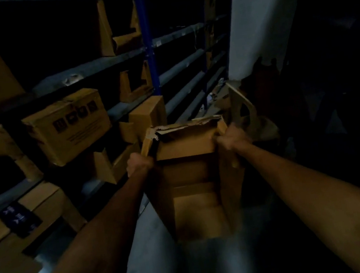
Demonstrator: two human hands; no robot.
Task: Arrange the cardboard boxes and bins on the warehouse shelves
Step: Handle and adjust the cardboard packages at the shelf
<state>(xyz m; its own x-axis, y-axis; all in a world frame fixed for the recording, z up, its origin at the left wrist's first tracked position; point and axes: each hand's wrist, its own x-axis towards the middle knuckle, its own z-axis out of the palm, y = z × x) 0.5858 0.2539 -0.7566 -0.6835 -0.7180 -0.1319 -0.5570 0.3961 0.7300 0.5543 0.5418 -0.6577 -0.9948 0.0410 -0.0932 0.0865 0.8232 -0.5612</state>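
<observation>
Gripping the tall, open brown cardboard box by its two upper side edges, both bare hands are holding it in the aisle, in the six o'clock half of the view. The left hand is curling its fingers round the box's nine o'clock edge. The right hand is clenching round the three o'clock edge, with its fingertips hidden behind the wall. The box is turning its open side toward the camera, so its bare inside is showing. Whether its lower end is touching the pale grey floor cannot be told. At its twelve o'clock rim a torn, ragged cardboard flap is folding inward between the hands.

Just beyond the left hand, at eleven o'clock, a small plain brown carton is standing at the rack's edge. At nine o'clock a low cardboard bin with a cut-away front is poking out. Further out at ten o'clock, a closed brown carton printed with black symbols is jutting from its shelf, under a grey metal shelf beam. Near the right hand, at one o'clock, a tilted cardboard bin with a rounded cut-out is lying low. A blue steel upright is rising at twelve o'clock, and a white pillar is standing at one o'clock, well apart.
</observation>
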